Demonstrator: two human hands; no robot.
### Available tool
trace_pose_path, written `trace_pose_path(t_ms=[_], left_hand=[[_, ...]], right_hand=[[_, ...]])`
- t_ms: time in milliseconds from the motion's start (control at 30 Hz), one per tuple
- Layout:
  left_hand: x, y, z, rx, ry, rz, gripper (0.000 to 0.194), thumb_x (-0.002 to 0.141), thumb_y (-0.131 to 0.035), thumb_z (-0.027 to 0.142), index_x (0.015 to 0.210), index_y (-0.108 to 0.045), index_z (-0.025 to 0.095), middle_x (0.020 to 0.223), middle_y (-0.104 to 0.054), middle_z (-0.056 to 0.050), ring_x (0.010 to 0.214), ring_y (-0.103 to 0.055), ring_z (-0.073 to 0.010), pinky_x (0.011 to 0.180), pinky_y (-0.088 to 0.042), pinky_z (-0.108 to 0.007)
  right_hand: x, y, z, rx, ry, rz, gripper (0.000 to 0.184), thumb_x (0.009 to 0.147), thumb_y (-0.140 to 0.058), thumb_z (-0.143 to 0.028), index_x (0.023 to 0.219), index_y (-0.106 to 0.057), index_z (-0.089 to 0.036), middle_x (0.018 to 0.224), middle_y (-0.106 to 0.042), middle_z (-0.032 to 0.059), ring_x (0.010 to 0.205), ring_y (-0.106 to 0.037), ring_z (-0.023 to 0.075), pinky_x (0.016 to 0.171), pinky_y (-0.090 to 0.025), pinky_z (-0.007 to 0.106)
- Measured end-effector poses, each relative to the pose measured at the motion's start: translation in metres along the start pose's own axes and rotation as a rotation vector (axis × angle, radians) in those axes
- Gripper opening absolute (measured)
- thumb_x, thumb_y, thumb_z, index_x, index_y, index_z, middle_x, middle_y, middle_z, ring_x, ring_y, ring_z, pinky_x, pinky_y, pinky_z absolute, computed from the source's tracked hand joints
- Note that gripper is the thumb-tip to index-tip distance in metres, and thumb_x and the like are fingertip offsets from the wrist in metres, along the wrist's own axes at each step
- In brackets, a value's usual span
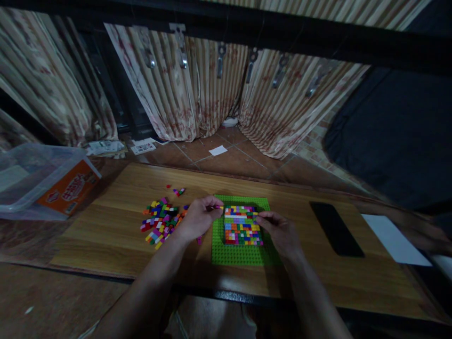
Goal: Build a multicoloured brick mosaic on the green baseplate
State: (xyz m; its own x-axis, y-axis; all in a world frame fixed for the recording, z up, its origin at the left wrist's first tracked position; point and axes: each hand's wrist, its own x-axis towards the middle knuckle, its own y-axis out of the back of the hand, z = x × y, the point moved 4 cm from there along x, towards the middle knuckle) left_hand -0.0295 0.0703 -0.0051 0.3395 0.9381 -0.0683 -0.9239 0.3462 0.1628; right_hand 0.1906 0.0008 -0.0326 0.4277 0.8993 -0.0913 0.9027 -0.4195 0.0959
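Now | left fingers [213,201] — pinching blocky brick [220,207] | right fingers [271,214] — curled, touching studded plastic panel [243,226]

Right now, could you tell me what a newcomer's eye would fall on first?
Probably the green board midway along the wooden table, with the block of multicoloured bricks on it between the left hand and right hand. Next might come the loose brick pile left of the board, then the clear box with its orange label, beyond the table's left end.

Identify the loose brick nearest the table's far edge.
The small red brick, lying alone beyond the main pile; the little multicoloured cluster beside it sits slightly farther in.
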Motion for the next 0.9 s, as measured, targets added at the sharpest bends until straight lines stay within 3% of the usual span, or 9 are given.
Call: trace_pose_path(t_ms=[433, 633, 800, 900], left_hand=[[-0.002, -0.01, -0.001, -0.043, -0.018, -0.047, 0.013, 0.07, -0.067, 0.023, 0.079, -0.07, 0.015, 0.071, -0.066, -0.001, 0.066, -0.055, -0.0119, 0.062, -0.043, -0.022], [-0.006, -0.017, 0.001, -0.181, 0.024, -0.095, 0.019, 0.071, -0.068, 0.023, 0.088, -0.071, 0.014, 0.077, -0.069, -0.003, 0.071, -0.06, -0.0135, 0.068, -0.047, -0.025], [-0.007, -0.02, 0.005, -0.222, 0.004, -0.123, 0.02, 0.072, -0.069, 0.023, 0.089, -0.071, 0.014, 0.074, -0.067, -0.002, 0.068, -0.059, -0.0125, 0.067, -0.046, -0.025], [-0.009, -0.026, 0.008, -0.247, -0.037, -0.147, 0.019, 0.072, -0.069, 0.021, 0.089, -0.07, 0.014, 0.08, -0.068, -0.002, 0.07, -0.059, -0.0118, 0.069, -0.047, -0.025]], right_hand=[[0.002, -0.004, -0.005, -0.012, -0.069, 0.017, 0.031, 0.049, -0.083, -0.04, 0.067, -0.07, -0.019, 0.061, -0.067, -0.0009, 0.059, -0.058, 0.0149, 0.057, -0.043, 0.029], [0.001, 0.005, 0.0, -0.005, -0.106, -0.007, 0.033, 0.053, -0.083, -0.042, 0.073, -0.071, -0.019, 0.07, -0.069, 0.0016, 0.065, -0.06, 0.0165, 0.056, -0.043, 0.028], [-0.006, 0.007, -0.015, 0.062, 0.058, 0.107, 0.024, 0.063, -0.079, -0.04, 0.076, -0.071, -0.021, 0.075, -0.069, 0.0006, 0.071, -0.06, 0.0155, 0.064, -0.047, 0.028], [-0.015, -0.009, -0.029, 0.097, 0.151, 0.019, 0.019, 0.068, -0.076, -0.037, 0.08, -0.072, -0.023, 0.076, -0.07, 0.0, 0.072, -0.061, 0.0151, 0.069, -0.049, 0.029]])
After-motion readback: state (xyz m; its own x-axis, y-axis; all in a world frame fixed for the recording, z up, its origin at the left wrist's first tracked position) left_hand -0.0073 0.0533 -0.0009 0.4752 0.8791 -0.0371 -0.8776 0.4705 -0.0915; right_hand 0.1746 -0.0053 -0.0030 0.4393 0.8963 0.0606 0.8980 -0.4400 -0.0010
